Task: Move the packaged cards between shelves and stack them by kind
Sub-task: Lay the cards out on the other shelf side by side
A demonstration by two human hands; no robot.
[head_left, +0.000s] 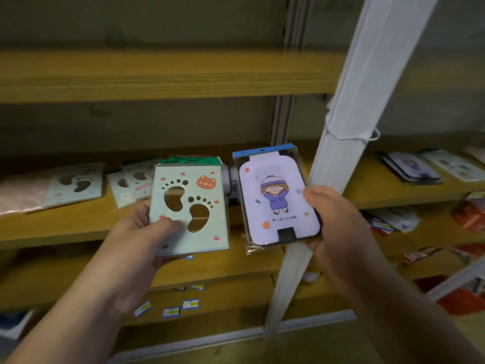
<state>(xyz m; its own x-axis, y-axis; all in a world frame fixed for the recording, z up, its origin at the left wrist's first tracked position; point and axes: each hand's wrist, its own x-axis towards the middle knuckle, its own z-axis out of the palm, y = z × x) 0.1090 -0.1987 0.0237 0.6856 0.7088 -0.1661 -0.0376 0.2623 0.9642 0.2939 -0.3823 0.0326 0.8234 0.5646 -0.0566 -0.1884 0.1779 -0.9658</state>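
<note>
On the middle shelf (78,227) at the far left I see a pinkish packet (21,193) with a pale green footprint card (76,186) lying partly over it, and just beside that a small pile of more footprint cards (128,186), fanned and overlapping. My left hand (141,232) holds another footprint card (187,208) up in front of that shelf, thumb pressed on its lower face and fingers curled behind its left edge; the card stands nearly upright, with two foot-shaped cutouts, a small bear face at its top right, and a green strip showing behind its top edge. Close to its right, not touching it, my right hand (338,222) grips a wrapped lilac card (278,200) by its right edge, thumb on the front, the rest of the hand behind. This card shows a cartoon child in a hat and purple coat, has a blue header at the top, and tilts slightly to the left. Behind my right hand a white upright post (349,127) crosses the view, with a cord tied round it. Farther right, on the same level, more wrapped cards (412,166) lie flat in a loose row, well apart from my hands. Small blue and yellow labels (170,311) sit on the lower shelf beneath my left forearm.
</note>
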